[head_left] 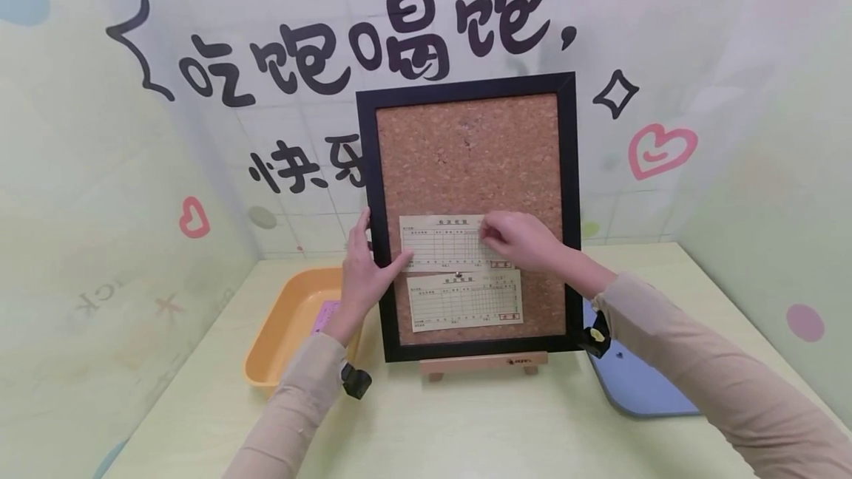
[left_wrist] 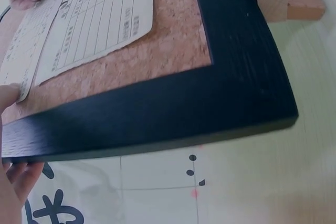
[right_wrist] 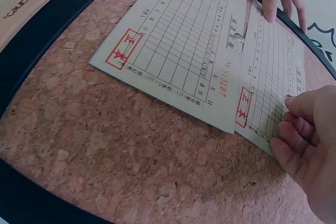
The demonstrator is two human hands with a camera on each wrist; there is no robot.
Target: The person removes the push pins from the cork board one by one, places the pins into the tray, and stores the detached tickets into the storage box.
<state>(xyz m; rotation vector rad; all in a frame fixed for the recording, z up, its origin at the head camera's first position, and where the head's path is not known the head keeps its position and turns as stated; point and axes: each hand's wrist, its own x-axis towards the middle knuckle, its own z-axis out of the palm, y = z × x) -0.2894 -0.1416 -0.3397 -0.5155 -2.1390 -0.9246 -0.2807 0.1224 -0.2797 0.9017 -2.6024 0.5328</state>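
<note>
A black-framed cork board (head_left: pixel 459 161) stands upright on a small wooden easel (head_left: pixel 482 363). Two printed receipt slips lie on its cork, the upper slip (head_left: pixel 439 246) just above the lower slip (head_left: pixel 466 305). A small shiny pin (head_left: pixel 458 274) sits at the lower slip's top edge. My left hand (head_left: pixel 367 272) grips the board's left side, thumb on the upper slip's left edge, fingers behind the frame (left_wrist: pixel 105 129). With curled fingers, my right hand (head_left: pixel 522 239) holds the upper slip near its right end; its fingertips (right_wrist: pixel 281 142) touch the paper, partly hiding it.
An orange tray (head_left: pixel 273 338) with a purple paper (head_left: pixel 325 315) inside stands left of the board. To the right, partly behind my arm, lies a blue-grey tray (head_left: pixel 639 390). A wall with black lettering (head_left: pixel 299 58) rises behind the pale table (head_left: pixel 466 427).
</note>
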